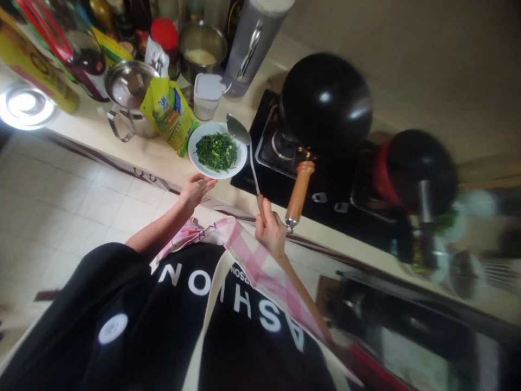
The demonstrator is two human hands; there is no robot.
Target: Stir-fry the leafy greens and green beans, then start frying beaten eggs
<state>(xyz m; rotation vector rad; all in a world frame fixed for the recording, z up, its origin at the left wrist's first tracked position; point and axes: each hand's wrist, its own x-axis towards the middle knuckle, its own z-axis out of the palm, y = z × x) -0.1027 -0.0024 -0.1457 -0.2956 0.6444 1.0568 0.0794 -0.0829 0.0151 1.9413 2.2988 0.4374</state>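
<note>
A white plate (195, 159) of chopped green vegetables (216, 152) is at the counter's front edge, beside the stove. My left hand (194, 191) is at the plate's near rim with its fingers stretched out; whether the fingertips touch the plate is hard to make out. My right hand (272, 228) is closed around the wooden handle of a metal spatula (239, 129). The spatula's head is over the plate's right rim, close to the greens. Right of it, a black wok (325, 103) with a wooden handle (300, 187) is tilted on the burner.
Left of the plate stand a yellow pouch (173, 117), a steel pot (136, 119) and a white container (207, 96). Behind are bottles, a red-lidded jar (165, 35) and a tall jug (256, 43). A red pot (380, 168) is on the right burner, with blurred dishes beyond.
</note>
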